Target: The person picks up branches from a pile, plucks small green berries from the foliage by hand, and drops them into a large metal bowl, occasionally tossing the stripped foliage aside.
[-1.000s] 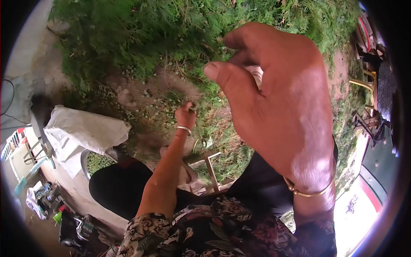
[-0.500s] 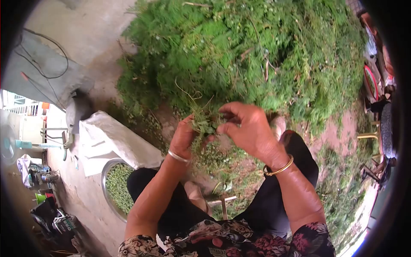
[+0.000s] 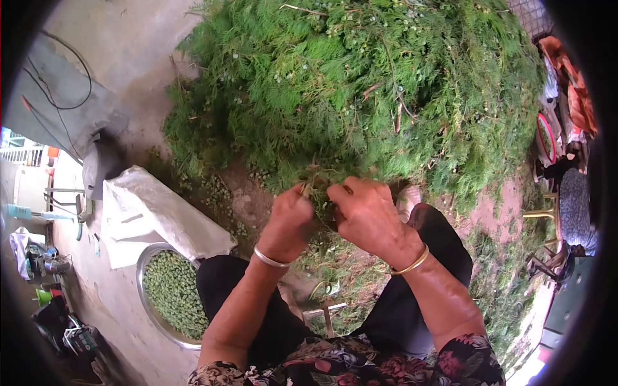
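A thin green conifer sprig (image 3: 317,182) sits between my two hands, above the ground in front of my knees. My left hand (image 3: 288,220) is closed around its stem side, slightly blurred. Curled fingers of my right hand (image 3: 368,212) pinch close beside the sprig; what they hold is hidden. Just beyond both hands rises a large heap of leafy green branches (image 3: 367,96), with small pale cones among the leaves. To the left of my knee, a metal basin (image 3: 143,302) holds many small green cones (image 3: 172,293).
A white sack (image 3: 170,209) lies on the concrete beside the basin. Loose cones (image 3: 215,190) are scattered at the heap's left edge. Leafy scraps (image 3: 502,283) cover the ground on the right. A dark cable (image 3: 77,106) loops at upper left, and a yellow-legged stool or chair (image 3: 544,215) stands far right.
My left hand has turned over and closed more tightly on the sprig. The fingers of my right hand have curled in beside it. The view has shifted slightly.
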The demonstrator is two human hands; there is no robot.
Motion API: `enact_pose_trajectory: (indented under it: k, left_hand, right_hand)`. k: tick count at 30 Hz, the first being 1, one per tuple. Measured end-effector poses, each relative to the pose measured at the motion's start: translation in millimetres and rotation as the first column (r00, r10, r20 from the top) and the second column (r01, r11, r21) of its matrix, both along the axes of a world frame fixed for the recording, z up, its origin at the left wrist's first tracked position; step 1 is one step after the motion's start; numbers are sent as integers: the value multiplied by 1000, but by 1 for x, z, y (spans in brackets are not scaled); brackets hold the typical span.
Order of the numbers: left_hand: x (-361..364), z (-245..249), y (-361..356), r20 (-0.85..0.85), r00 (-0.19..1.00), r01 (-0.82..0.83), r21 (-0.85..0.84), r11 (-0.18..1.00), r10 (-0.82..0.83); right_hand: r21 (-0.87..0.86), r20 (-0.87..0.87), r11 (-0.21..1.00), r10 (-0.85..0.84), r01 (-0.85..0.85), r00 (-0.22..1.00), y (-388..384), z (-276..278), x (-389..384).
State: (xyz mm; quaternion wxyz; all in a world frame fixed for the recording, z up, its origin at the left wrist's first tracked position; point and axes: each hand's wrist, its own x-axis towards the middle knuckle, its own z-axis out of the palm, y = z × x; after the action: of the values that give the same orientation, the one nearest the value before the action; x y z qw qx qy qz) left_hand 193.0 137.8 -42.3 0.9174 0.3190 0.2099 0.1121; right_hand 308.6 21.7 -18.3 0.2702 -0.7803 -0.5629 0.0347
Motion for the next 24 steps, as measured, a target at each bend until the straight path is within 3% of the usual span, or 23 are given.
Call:
enact_pose_trajectory:
  k: [1, 2, 5, 7, 8, 10, 14, 16, 17, 19, 24]
  left_hand:
    - [-2, -3, 1, 46, 996, 74, 138, 988, -81]
    - [-1, -8, 0, 45, 996, 69, 131, 989, -75]
    - [-2, -16, 3, -40, 998, 51, -61, 997, -54]
    - [-3, -8, 9, 6, 999, 35, -126, 991, -34]
    - [-4, -5, 11, 50, 999, 25, -188, 982, -15]
    - [-10, 2, 17, 58, 998, 33, -153, 988, -25]
    - [-14, 0, 20, 50, 998, 46, -107, 993, -41]
    - [-16, -3, 20, 15, 1000, -2, -102, 995, 4]
    - [-17, -5, 19, -19, 999, -46, -92, 995, 44]
    - [-17, -12, 15, -35, 996, -86, -28, 996, 85]
    - [-19, -1, 10, -100, 988, -115, 71, 991, 122]
  right_hand:
    - [-18, 45, 999, 30, -30, 999, 1, -2, -1]
    - [-25, 43, 999, 36, -35, 998, 2, -6, -1]
    - [85, -47, 996, 19, -14, 999, 9, -11, 0]
    - [23, -532, 983, -141, 180, 835, 13, 0, 2]
    - [22, -532, 984, -139, 178, 835, 15, 6, 2]
    - [-31, -830, 949, -199, 312, 522, 18, 14, 0]
    - [32, -849, 966, -110, 258, 517, 18, 4, 4]
    - [55, -911, 967, -53, 249, 409, 21, 9, -1]
    - [52, -911, 967, -57, 249, 409, 21, 6, -4]
    - [122, -696, 978, -38, 171, 717, 22, -1, -10]
    - [29, -711, 985, -99, 170, 696, 26, -2, -13]
